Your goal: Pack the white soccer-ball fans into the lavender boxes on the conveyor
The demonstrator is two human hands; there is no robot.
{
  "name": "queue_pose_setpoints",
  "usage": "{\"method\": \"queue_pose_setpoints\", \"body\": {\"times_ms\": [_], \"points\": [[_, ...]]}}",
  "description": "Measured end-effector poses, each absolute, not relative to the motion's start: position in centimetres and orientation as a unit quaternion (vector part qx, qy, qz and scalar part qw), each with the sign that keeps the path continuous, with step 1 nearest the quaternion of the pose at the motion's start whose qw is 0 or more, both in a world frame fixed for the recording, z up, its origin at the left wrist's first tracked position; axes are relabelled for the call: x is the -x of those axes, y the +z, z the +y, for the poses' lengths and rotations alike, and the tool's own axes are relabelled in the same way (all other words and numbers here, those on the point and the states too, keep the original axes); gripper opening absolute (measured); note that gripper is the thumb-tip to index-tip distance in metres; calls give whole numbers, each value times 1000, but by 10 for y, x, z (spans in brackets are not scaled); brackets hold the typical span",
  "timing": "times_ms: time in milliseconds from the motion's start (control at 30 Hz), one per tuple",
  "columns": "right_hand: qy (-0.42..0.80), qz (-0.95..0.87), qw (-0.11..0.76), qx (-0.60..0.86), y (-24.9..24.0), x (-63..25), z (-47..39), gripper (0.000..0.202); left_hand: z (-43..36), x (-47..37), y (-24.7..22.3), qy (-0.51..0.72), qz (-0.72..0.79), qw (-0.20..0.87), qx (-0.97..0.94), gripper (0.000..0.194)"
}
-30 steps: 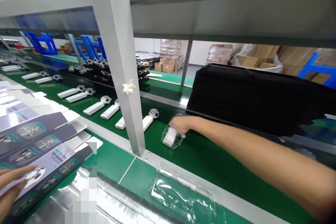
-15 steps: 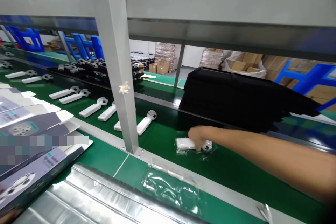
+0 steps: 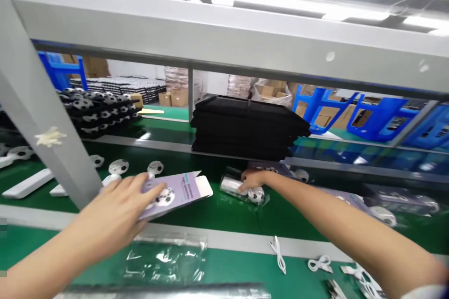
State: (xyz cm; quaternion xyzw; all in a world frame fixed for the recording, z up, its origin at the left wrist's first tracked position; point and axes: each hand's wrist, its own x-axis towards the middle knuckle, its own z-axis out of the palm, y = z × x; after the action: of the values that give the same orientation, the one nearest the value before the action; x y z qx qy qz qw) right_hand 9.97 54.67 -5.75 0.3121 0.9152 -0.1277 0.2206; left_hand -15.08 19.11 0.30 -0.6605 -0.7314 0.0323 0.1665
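Note:
My left hand (image 3: 121,203) grips a flat purple carton (image 3: 177,192) printed with a football picture and holds it over the green conveyor belt (image 3: 224,212). My right hand (image 3: 253,179) rests on a white handheld fan with a football head, sealed in a clear plastic bag (image 3: 242,190) lying on the belt just right of the carton. The carton's white end flap points toward the bagged fan, a small gap apart.
Unbagged football fans (image 3: 117,167) lie along the belt at left behind a grey frame post (image 3: 42,126). A black stack of trays (image 3: 245,126) stands behind. More bagged items and purple cartons (image 3: 396,201) lie at right. Clear bags (image 3: 164,257) and white cables (image 3: 278,254) sit on the near ledge.
My view has swung right. My left hand brought a purple carton over the belt. My right hand moved the bagged fan rightward along the belt and still rests on it.

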Motion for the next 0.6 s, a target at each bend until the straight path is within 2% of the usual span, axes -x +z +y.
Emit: {"method": "queue_pose_setpoints", "body": {"times_ms": [133,233,267,333,433,500,600], "points": [[-82,930,137,-330,-59,-130,551,82,298,153,-7,110,-689,136,703,72],[-59,940,97,-323,-62,-137,548,61,339,164,-32,110,-671,116,724,71],[-51,942,102,-317,-65,-134,548,53,346,167,-41,104,-668,111,729,71],[-40,936,167,-308,-75,-123,550,42,354,173,-55,95,-664,98,735,71],[-43,915,274,-294,-86,-112,558,44,356,178,-66,96,-660,89,740,72],[-42,921,272,-276,-84,-116,565,50,355,179,-67,90,-656,81,745,73],[-24,932,217,-290,-65,-132,563,52,357,169,-67,70,-635,58,767,75]]}}
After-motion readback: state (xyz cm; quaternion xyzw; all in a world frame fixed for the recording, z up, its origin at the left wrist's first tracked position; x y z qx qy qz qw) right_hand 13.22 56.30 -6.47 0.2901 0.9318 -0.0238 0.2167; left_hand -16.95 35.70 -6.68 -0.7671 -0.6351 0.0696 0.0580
